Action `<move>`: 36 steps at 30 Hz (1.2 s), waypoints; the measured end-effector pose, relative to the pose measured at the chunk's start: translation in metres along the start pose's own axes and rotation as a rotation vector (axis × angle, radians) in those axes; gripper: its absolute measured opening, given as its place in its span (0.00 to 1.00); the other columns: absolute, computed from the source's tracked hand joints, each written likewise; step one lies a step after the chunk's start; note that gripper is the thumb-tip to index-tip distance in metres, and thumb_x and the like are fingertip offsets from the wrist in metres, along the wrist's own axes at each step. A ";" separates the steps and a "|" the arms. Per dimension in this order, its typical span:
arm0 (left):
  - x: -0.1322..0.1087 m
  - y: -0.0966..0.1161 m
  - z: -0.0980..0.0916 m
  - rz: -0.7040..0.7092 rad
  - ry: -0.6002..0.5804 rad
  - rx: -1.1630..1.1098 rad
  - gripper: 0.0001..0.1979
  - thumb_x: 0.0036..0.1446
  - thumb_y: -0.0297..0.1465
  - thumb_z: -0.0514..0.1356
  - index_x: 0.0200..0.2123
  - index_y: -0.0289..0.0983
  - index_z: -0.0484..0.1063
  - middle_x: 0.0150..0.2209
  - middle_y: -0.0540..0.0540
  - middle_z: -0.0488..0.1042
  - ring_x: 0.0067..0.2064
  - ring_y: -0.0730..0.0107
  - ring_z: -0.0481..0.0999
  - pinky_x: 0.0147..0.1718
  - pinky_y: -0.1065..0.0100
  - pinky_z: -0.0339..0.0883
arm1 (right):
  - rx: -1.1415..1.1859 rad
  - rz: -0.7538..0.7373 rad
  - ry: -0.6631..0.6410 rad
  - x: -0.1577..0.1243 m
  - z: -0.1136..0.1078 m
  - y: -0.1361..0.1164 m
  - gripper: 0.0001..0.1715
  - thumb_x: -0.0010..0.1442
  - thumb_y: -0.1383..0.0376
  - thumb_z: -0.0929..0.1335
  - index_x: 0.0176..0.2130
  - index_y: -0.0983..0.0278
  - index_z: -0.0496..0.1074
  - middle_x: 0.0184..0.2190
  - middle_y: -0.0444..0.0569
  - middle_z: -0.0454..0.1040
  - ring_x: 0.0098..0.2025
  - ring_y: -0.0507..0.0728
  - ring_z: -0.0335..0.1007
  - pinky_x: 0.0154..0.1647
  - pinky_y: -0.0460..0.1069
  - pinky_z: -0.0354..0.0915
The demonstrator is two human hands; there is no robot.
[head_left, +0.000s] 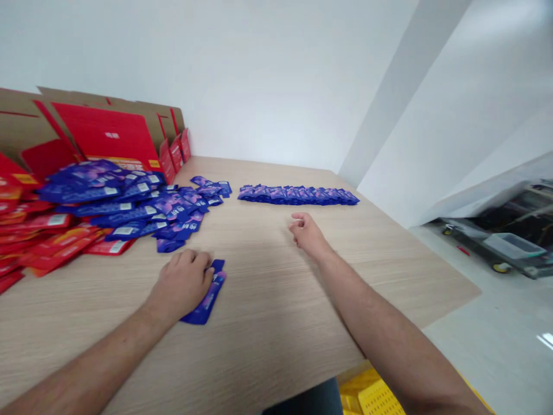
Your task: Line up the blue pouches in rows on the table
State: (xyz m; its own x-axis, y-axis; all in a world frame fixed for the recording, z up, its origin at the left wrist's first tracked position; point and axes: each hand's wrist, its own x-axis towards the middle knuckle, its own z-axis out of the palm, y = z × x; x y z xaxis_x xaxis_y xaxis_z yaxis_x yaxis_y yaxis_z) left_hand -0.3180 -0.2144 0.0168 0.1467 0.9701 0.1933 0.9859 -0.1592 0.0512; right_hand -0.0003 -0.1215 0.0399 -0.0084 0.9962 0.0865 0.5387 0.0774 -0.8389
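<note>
under my left hand lies a blue foil sachet, flat on the table with its lower end showing past the palm. it looks light and soft, a thin, slippery film that will likely bend rather than resist, so i'd take it by an edge, not squeeze the middle. the fingers are curled down over its upper end, pressing it toward the surface; from this view i can't quite tell whether the thumb pinches it or the hand only rests on it. my right hand holds nothing, its fingers loosely curled, low over the wood-grain table and near a neat, overlapping row of blue sachets. farther left lies a loose heap of blue sachets, beside a spread of red sachets, with flattened red cartons standing up behind them at the table's far edge.
</note>
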 end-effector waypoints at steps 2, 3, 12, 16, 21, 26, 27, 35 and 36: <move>0.011 0.007 -0.001 -0.022 0.016 0.003 0.16 0.66 0.37 0.51 0.44 0.37 0.76 0.45 0.34 0.75 0.52 0.45 0.73 0.52 0.50 0.68 | -0.033 0.001 -0.193 -0.016 0.029 -0.030 0.29 0.64 0.60 0.68 0.62 0.60 0.66 0.50 0.52 0.74 0.29 0.51 0.72 0.29 0.48 0.68; 0.015 0.008 -0.001 -0.045 0.023 -0.011 0.16 0.66 0.38 0.51 0.44 0.38 0.76 0.45 0.34 0.75 0.53 0.46 0.73 0.53 0.50 0.68 | -0.084 -0.053 -0.308 -0.023 0.041 -0.044 0.29 0.62 0.59 0.70 0.61 0.61 0.68 0.53 0.54 0.74 0.33 0.53 0.75 0.33 0.50 0.71; 0.026 -0.023 0.006 -0.065 0.065 -0.388 0.11 0.67 0.33 0.53 0.42 0.38 0.75 0.44 0.41 0.79 0.48 0.55 0.76 0.50 0.58 0.67 | -0.524 -0.600 -0.343 -0.072 0.123 -0.079 0.36 0.60 0.53 0.75 0.62 0.66 0.71 0.60 0.62 0.70 0.64 0.67 0.64 0.67 0.61 0.59; 0.029 -0.024 0.007 -0.045 0.057 -0.464 0.10 0.66 0.30 0.53 0.43 0.38 0.75 0.43 0.42 0.80 0.48 0.58 0.77 0.49 0.60 0.67 | -0.573 -0.700 -0.331 -0.086 0.134 -0.072 0.39 0.59 0.44 0.73 0.59 0.65 0.74 0.62 0.62 0.69 0.63 0.69 0.63 0.67 0.63 0.58; 0.029 -0.021 0.005 -0.053 0.050 -0.499 0.09 0.66 0.29 0.55 0.41 0.39 0.76 0.41 0.44 0.81 0.45 0.59 0.78 0.46 0.61 0.68 | -0.619 -0.737 -0.412 -0.090 0.138 -0.075 0.43 0.53 0.37 0.74 0.55 0.63 0.76 0.60 0.62 0.70 0.62 0.71 0.63 0.65 0.65 0.60; 0.025 -0.020 0.003 -0.040 0.056 -0.486 0.08 0.65 0.30 0.55 0.40 0.39 0.76 0.41 0.44 0.81 0.46 0.60 0.78 0.47 0.61 0.68 | -0.595 -0.727 -0.397 -0.088 0.138 -0.072 0.32 0.57 0.49 0.75 0.55 0.64 0.77 0.60 0.62 0.71 0.64 0.70 0.63 0.67 0.65 0.59; 0.024 -0.020 0.004 -0.035 0.059 -0.485 0.09 0.65 0.29 0.55 0.40 0.39 0.76 0.41 0.45 0.81 0.46 0.60 0.78 0.47 0.61 0.68 | -0.581 -0.727 -0.395 -0.087 0.137 -0.069 0.31 0.58 0.51 0.74 0.55 0.64 0.76 0.60 0.62 0.71 0.64 0.70 0.63 0.68 0.65 0.59; 0.024 -0.020 0.005 -0.039 0.036 -0.459 0.09 0.64 0.29 0.56 0.42 0.39 0.76 0.43 0.44 0.81 0.49 0.59 0.78 0.50 0.60 0.68 | -0.475 -0.655 -0.339 -0.060 0.118 -0.035 0.29 0.60 0.60 0.72 0.59 0.60 0.75 0.63 0.60 0.69 0.66 0.68 0.64 0.68 0.66 0.61; 0.024 -0.021 0.004 -0.035 0.032 -0.457 0.09 0.64 0.29 0.56 0.43 0.39 0.76 0.43 0.44 0.81 0.49 0.59 0.78 0.50 0.60 0.68 | -0.475 -0.647 -0.330 -0.056 0.115 -0.031 0.28 0.60 0.60 0.72 0.59 0.59 0.75 0.63 0.59 0.69 0.66 0.68 0.64 0.68 0.66 0.62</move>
State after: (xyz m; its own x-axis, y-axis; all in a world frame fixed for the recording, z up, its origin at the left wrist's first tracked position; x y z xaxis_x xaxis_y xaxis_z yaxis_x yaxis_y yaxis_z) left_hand -0.3344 -0.1871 0.0160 0.1038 0.9714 0.2137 0.8525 -0.1976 0.4840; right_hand -0.1138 -0.1753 -0.0006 -0.6393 0.7282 0.2471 0.6376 0.6816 -0.3590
